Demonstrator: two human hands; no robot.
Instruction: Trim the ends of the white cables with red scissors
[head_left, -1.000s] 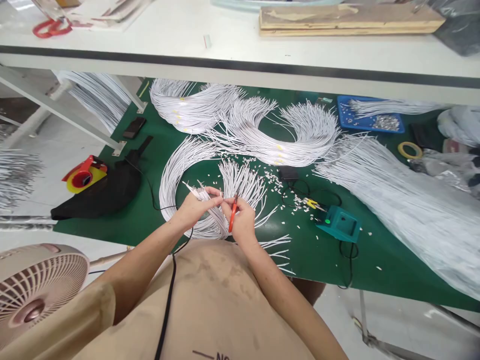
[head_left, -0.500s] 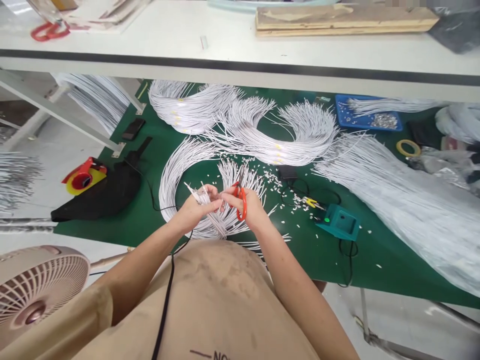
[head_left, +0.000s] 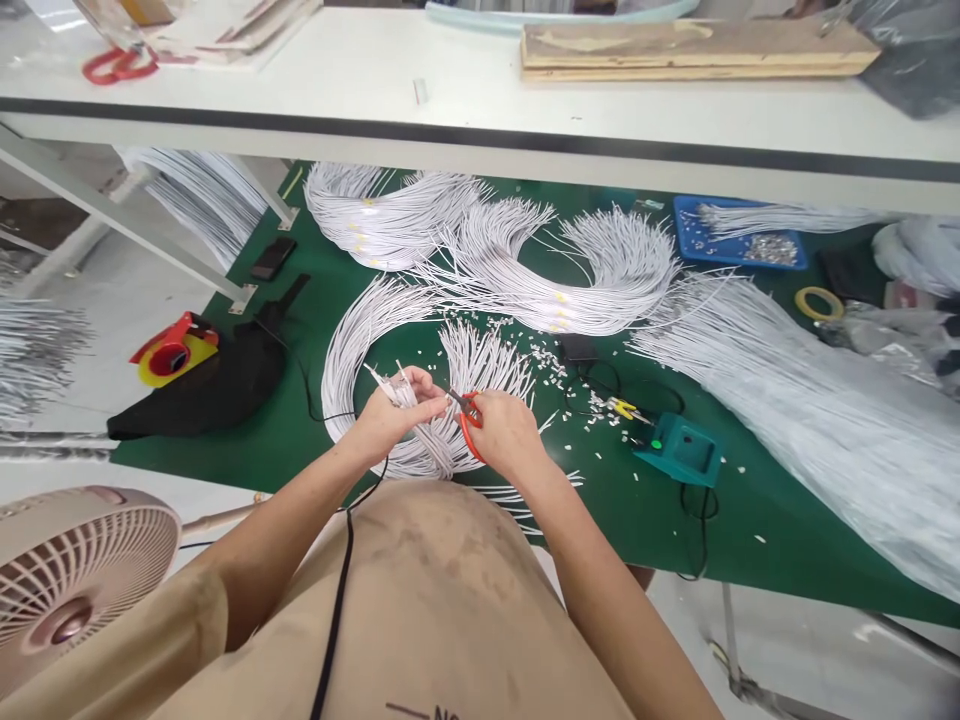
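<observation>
My left hand [head_left: 394, 415] is closed around several white wires [head_left: 401, 390], whose ends stick up past the thumb. In my right hand [head_left: 506, 430] is a pair of pliers [head_left: 469, 425] with red handles. Their dark jaws point left and reach the left fingertips; whatever tiny piece sits between them is too small to make out. Beneath both hands a loop of white wires [head_left: 345, 350] lies on the green table, and its cut ends [head_left: 487, 360] fan out just beyond the right hand.
More white wire bundles [head_left: 592, 300] lie behind. Small connectors [head_left: 547, 365] are scattered right of the hands, near a teal device [head_left: 679, 448] with a cord. A blue tray [head_left: 739, 250] sits at the back right, a tape dispenser [head_left: 174, 350] at left. A white shelf [head_left: 360, 75] overhangs the table's back.
The pliers have swung in my right hand from pointing up and away to pointing left, jaws now at the left fingertips. My left hand keeps its hold on the wires.
</observation>
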